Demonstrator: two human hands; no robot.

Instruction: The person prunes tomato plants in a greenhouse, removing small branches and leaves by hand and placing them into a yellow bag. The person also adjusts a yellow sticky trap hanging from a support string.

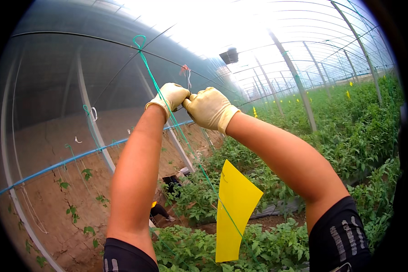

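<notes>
My left hand (171, 95) and my right hand (207, 107), both in pale yellow gloves, are raised in front of me with their fingertips meeting. Between the pinched fingers is the lower end of a thin dark wire (187, 80), which hangs from an overhead wire (105, 38); the fingers hide most of the grip. A white string (189, 79) dangles beside it. Green twine (149, 73), looped over the overhead wire, runs down past my left wrist. Lower down, the twine crosses in front of a yellow sticky trap card (236, 210) that hangs among the plants.
Leafy green plants (268, 238) grow in rows below and to the right. Posts (294, 78) support the greenhouse frame. A blue pipe or cord (64, 162) crosses before the earthen wall (47, 217) at left. Below my arms, a person's leg and shoe (165, 213) show beside the plants.
</notes>
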